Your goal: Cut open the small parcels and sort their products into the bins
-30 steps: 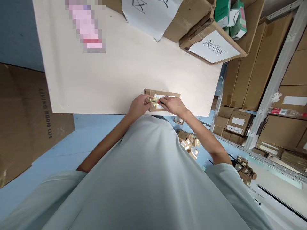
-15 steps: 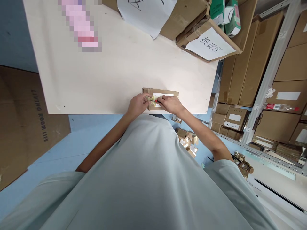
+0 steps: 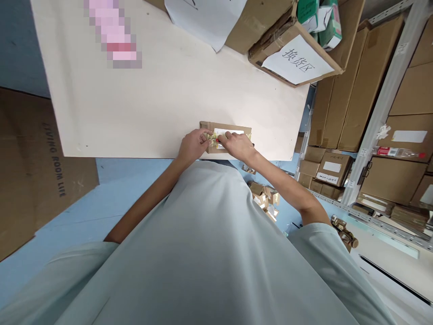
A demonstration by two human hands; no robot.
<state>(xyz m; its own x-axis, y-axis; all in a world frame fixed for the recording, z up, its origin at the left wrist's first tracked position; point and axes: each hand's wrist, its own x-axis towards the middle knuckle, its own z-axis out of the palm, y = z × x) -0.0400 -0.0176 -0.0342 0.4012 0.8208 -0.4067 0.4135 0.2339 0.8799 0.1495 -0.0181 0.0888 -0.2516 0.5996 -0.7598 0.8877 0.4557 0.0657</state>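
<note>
A small flat cardboard box [image 3: 226, 126] lies near the front edge of the table, with a white label [image 3: 233, 131] on its top. Glossy yellowish clear tape [image 3: 212, 136] shows on its left part. My left hand [image 3: 195, 145] is at the box's left end, thumb and fingertips closed on the tape. In my right hand [image 3: 237, 145], over the box's right half, is a slim red-and-black hand tool [image 3: 217, 140]. Its red part points left toward my left fingertips; my fingers cover most of it, and I cannot make out its tip.
Cardboard boxes with handwritten paper sheets stand along the table's [image 3: 152, 104] far side; an open box [image 3: 301, 58] there holds green cartons [image 3: 329, 27]. A pixelated pink patch lies at the far left. Shelves of boxes [image 3: 392, 180] rise at right; a large carton [image 3: 47, 180] stands left.
My right hand has shifted slightly left and turned, and the tool's red part has moved left, closer to my left fingertips. My left hand keeps its hold at the box's left end.
</note>
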